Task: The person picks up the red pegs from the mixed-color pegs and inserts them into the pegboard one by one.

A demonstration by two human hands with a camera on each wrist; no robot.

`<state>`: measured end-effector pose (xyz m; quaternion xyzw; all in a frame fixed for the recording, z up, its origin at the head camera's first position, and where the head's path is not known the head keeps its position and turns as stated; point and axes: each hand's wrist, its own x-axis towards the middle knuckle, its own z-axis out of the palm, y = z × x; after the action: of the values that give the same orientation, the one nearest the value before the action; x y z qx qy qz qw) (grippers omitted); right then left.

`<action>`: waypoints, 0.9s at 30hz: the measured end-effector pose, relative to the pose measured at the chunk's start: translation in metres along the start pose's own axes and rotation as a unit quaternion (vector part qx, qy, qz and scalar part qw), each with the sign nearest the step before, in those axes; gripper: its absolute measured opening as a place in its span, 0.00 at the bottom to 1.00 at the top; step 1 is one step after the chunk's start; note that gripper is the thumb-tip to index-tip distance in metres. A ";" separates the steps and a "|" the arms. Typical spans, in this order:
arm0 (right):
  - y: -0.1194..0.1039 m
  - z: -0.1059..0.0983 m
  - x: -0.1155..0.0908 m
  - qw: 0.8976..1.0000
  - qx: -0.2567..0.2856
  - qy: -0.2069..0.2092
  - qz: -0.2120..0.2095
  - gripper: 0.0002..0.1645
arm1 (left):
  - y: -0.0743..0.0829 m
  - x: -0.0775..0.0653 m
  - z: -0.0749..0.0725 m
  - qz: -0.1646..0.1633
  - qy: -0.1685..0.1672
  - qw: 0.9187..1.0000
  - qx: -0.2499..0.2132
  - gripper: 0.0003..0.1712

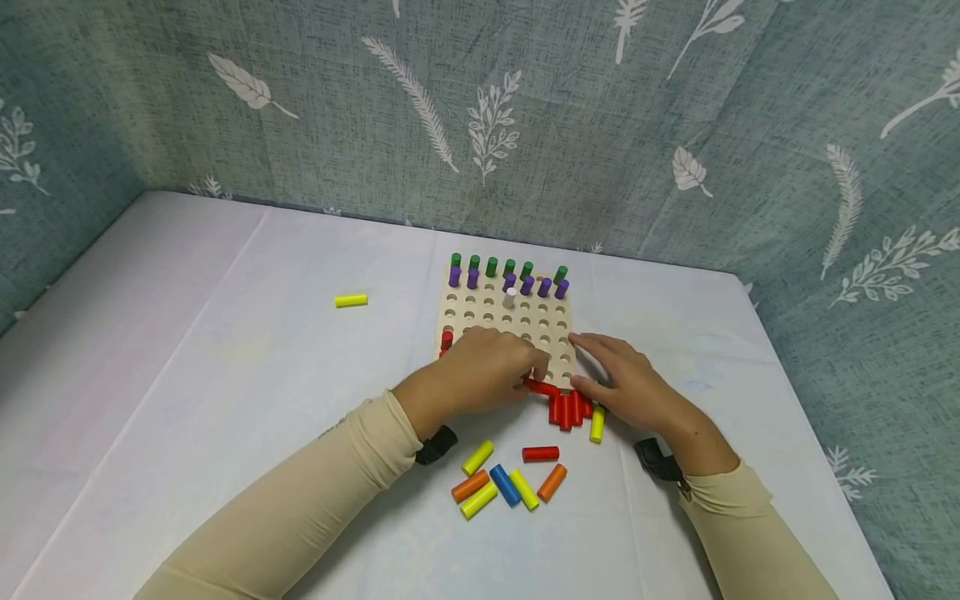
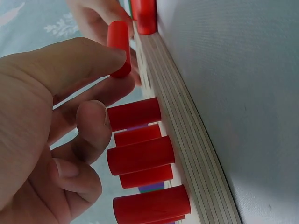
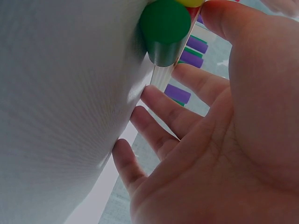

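Observation:
My left hand (image 1: 483,367) pinches a red peg (image 2: 118,35) between thumb and forefinger, over the front edge of the wooden pegboard (image 1: 553,333). Red pegs (image 2: 135,113) stand in the board's front holes beside that hand, partly hidden by it in the head view. At the board's right edge, the right hand (image 1: 630,379) lies with its fingers extended, fingertips right at the side. Along the far side run green pegs (image 1: 491,267) and a row of purple pegs (image 1: 528,286). A single white peg (image 1: 510,297) stands in front of them.
Loose red pegs (image 1: 566,412) lie against the board's front, with a yellow peg (image 1: 597,425) alongside. Nearer lie several more, including a blue peg (image 1: 505,485) and an orange peg (image 1: 552,482). Another yellow peg (image 1: 351,300) lies far left. A green peg (image 3: 166,23) shows near the right hand.

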<state>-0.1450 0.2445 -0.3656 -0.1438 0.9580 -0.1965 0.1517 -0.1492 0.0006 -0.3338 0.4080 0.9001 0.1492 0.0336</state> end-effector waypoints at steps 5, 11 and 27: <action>0.000 0.000 0.000 1.000 0.000 -0.002 0.003 0.41 | -0.001 0.000 0.000 -0.003 0.011 1.000 0.002 0.09; 0.000 0.000 0.000 1.000 0.001 -0.005 0.004 0.41 | -0.002 0.000 0.000 -0.004 0.015 1.000 0.006 0.10; 0.001 0.000 0.000 1.000 0.001 -0.006 0.007 0.41 | -0.002 0.000 0.000 -0.018 0.013 1.000 0.017 0.09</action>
<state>-0.1456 0.2454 -0.3666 -0.1384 0.9577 -0.1958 0.1590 -0.1509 -0.0005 -0.3342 0.3900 0.9101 0.1391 0.0176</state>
